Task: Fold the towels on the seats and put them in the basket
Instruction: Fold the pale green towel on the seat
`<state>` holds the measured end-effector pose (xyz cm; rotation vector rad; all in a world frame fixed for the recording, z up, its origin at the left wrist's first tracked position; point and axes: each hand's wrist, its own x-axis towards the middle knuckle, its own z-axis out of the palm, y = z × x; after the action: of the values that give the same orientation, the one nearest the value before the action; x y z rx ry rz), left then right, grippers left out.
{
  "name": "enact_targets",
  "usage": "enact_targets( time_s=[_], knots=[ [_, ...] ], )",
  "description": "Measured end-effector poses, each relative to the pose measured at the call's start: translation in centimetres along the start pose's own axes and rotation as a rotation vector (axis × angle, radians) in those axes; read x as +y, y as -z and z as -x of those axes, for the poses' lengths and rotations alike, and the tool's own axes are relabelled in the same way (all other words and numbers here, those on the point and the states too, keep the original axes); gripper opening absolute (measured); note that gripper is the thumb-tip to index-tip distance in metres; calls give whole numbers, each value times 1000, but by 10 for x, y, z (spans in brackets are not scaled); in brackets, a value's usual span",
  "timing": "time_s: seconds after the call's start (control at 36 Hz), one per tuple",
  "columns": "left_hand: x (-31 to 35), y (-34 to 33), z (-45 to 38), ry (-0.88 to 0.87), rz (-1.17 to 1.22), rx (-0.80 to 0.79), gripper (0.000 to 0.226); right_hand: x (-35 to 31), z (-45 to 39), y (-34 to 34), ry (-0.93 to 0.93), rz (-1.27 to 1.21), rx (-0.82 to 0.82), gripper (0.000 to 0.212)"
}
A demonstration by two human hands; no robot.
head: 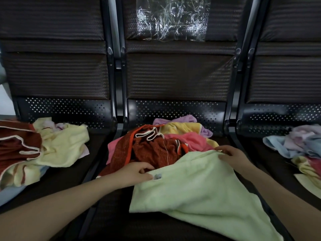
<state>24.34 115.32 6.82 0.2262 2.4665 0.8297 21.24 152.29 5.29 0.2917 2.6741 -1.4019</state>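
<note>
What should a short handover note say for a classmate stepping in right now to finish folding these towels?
Left hand and right hand each pinch a far corner of the light green towel, spread over the middle seat.
Unfolded piles: middle pile behind it, left pile, right pile.
Done: no folded towel is visible.
Left: fold the green towel, then all piles. The basket is out of view.

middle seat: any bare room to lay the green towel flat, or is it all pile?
Bare patch: front of the middle seat, between the left forearm and the green towel. Another on the left seat, between its yellow towel and the frame. Crowded: the middle seat's back half, under the mixed pile just beyond both hands.
</note>
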Motion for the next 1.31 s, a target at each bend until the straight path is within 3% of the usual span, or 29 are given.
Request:
enact_targets(
  time_s=[0.11,0.22,0.5,0.69,0.83,1.08,1.31],
  knots=[
    [2,-2,3,24,91,-57,22,-5,4,4,77,43,31,23],
    [7,-2,13,60,134,-140,30,-7,5,8,102,48,61,20],
    [17,17,33,44,410,28,29,-3,6,8,22,30,31,14],
    [9,30,38,-94,178,302,31,-5,11,8,-3,83,-41,12],
    [-2,48,41,-99,0,372,35,-14,17,6,44,17,-53,6],
    [-19,44,44,5,139,143,40,-20,0,-15,181,73,38,11],
    [-24,44,42,-90,291,173,27,-29,-2,-30,155,60,-10,14]
  ],
)
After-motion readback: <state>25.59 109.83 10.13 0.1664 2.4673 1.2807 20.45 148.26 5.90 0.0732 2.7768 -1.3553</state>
